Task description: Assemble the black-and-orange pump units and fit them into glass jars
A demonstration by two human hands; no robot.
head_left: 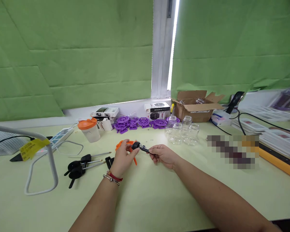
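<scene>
Over the middle of the table, my left hand [122,158] is closed around the rounded end of a black part [135,145]. A slim black piece [145,149] with a bit of metal showing reaches from it towards my right hand [163,155], whose fingertips pinch its far end. Whether the two black pieces are joined, I cannot tell. Just behind my left hand lies an orange plastic part [119,145], partly hidden by the fingers. To the left rest several black parts with metal rods [78,167]. A small black bracket [108,162] is partly covered by my left wrist.
Several purple plastic frames [143,122] lie along the back beside printed boxes [157,111]. Glass jars [175,133] stand right of centre before an open cardboard box [195,106]. An orange-lidded cup [89,129], a power strip [61,135] and a bent white tube [53,167] are left.
</scene>
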